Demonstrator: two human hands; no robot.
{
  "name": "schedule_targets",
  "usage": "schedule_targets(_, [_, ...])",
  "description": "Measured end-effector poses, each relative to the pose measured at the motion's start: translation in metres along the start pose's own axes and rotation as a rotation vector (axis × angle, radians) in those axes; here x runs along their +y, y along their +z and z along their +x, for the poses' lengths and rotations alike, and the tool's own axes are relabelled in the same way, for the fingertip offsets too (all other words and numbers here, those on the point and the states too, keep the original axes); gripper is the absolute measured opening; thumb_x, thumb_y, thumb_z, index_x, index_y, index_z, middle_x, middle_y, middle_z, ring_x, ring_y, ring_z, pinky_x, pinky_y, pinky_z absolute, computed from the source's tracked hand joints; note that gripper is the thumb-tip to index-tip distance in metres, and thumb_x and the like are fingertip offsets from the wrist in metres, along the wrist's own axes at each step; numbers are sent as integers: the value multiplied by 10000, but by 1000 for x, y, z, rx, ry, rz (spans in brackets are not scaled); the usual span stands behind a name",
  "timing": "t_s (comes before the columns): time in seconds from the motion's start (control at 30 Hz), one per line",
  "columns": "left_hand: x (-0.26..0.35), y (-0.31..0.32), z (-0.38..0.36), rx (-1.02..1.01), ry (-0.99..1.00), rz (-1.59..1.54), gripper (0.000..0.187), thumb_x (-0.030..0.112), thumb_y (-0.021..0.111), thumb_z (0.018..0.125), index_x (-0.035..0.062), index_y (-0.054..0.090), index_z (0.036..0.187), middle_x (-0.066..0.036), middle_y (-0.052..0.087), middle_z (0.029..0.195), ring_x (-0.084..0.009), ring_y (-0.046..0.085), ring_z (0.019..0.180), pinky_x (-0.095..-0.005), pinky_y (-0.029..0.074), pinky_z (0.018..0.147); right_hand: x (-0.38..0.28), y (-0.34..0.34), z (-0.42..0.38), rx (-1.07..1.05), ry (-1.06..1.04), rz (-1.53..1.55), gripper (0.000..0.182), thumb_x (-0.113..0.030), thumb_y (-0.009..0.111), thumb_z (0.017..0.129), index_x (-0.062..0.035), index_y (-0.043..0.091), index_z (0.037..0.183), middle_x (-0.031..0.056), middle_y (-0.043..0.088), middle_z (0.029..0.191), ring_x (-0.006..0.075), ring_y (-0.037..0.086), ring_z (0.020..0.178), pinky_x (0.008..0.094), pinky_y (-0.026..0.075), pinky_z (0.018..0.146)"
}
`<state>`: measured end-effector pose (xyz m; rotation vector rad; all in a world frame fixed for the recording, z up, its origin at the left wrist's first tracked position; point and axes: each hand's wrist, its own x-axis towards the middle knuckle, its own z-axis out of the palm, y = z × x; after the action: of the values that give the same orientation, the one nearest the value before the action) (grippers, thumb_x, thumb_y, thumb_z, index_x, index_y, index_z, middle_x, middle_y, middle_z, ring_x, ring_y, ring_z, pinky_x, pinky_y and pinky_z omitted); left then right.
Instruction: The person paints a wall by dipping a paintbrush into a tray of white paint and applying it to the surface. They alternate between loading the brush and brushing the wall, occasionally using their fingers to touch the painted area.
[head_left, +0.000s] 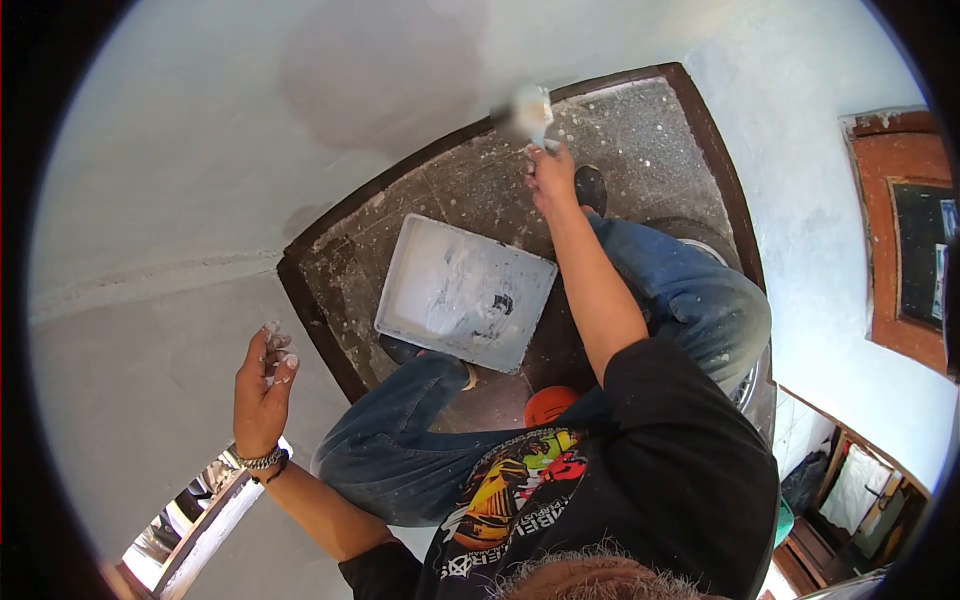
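Note:
My right hand (551, 178) reaches forward near the foot of the wall, its fingers closed round a short-handled tool with a broad, white-smeared head (533, 108). Blur hides whether this is a putty knife or a brush. My left hand (263, 390) is raised at the left, fingers loosely bent and apart, holding nothing. White paste coats its fingertips. Between my legs and the wall lies a shallow rectangular tray (467, 290), slightly turned. White paste fills its left side, while its right side is grey and streaked. Neither hand touches the tray.
Dark skirting (420, 160) borders the speckled floor (640, 130). Near my lap sits an orange round object (549, 405), partly hidden. On the right are a wooden-framed window or door (900, 240) and cluttered shelves (850, 500). The facing wall (200, 130) has damp-looking darker patches.

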<state>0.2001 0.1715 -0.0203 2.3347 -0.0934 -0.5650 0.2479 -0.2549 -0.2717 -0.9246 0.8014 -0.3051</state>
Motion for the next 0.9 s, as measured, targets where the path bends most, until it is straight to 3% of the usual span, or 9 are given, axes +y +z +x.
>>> schedule_targets(0.1, [-2, 0, -1, -19, -6, 15, 496, 141, 594, 914, -43, 445, 1350, -167, 628, 1124, -214, 595, 1006, -331, 465, 906, 11, -8, 39, 90, 39, -32, 205, -39, 587, 886, -33, 476, 1058, 43, 525, 775, 107, 453, 544, 241, 332, 397])
schedule_targets(0.23, [-1, -1, 2, -26, -22, 6, 494, 145, 587, 922, -45, 438, 1353, -163, 622, 1135, -212, 587, 1018, -327, 455, 918, -10, 27, 20, 2, -80, -123, 205, -35, 591, 883, -35, 482, 1056, 41, 522, 775, 106, 464, 544, 255, 344, 406])
schedule_targets(0.37, [-3, -1, 3, -34, -11, -6, 490, 149, 583, 929, -45, 433, 1354, -153, 612, 1150, -207, 572, 1038, -320, 444, 931, 6, 1, 8, 36, -103, -142, 249, -58, 592, 888, -37, 478, 1108, 26, 517, 752, 112, 478, 559, 274, 358, 425])
schedule_targets(0.47, [-7, 0, 5, -46, -51, -17, 483, 147, 579, 933, -45, 432, 1351, -149, 607, 1156, -203, 565, 1056, -315, 438, 937, 45, -22, 66, 230, -199, -260, 220, -61, 597, 885, -21, 506, 1081, 26, 527, 733, 112, 488, 565, 286, 376, 457])
schedule_targets(0.57, [-11, -2, 10, -75, -67, -32, 486, 140, 571, 938, -44, 420, 1362, -147, 596, 1177, -204, 554, 1089, -314, 425, 960, 63, -12, 87, 229, -420, -552, 184, -62, 605, 878, -10, 539, 1041, 31, 541, 726, 105, 506, 587, 293, 389, 487])
schedule_targets(0.67, [-13, -1, 14, -72, -36, -62, 492, 133, 566, 942, -39, 410, 1375, -144, 588, 1197, -205, 543, 1114, -318, 413, 979, 38, -4, 34, 64, -204, -288, 185, -60, 604, 875, -6, 562, 1046, 38, 554, 729, 107, 522, 601, 284, 402, 507])
schedule_targets(0.7, [-12, -1, 15, -74, -42, -59, 495, 132, 566, 942, -40, 407, 1378, -144, 585, 1201, -205, 541, 1119, -319, 411, 981, 58, -27, 51, 110, -311, -501, 295, -114, 636, 850, -8, 579, 1120, 122, 642, 835, 178, 640, 693, 351, 477, 609])
schedule_targets(0.8, [-14, 1, 16, -79, -79, -56, 502, 131, 567, 943, -44, 400, 1383, -143, 579, 1213, -206, 536, 1130, -324, 408, 987, 30, -59, 51, 259, -207, -328, 300, -139, 649, 851, -15, 581, 1117, 126, 659, 840, 189, 640, 661, 357, 488, 613])
schedule_targets(0.9, [-14, 0, 17, -86, -108, -56, 508, 134, 572, 942, -50, 397, 1383, -144, 575, 1225, -209, 538, 1133, -329, 408, 990, 9, -93, 93, 412, -260, -435, 317, -165, 650, 854, -22, 586, 1129, 154, 681, 905, 297, 660, 774, 417, 494, 741])
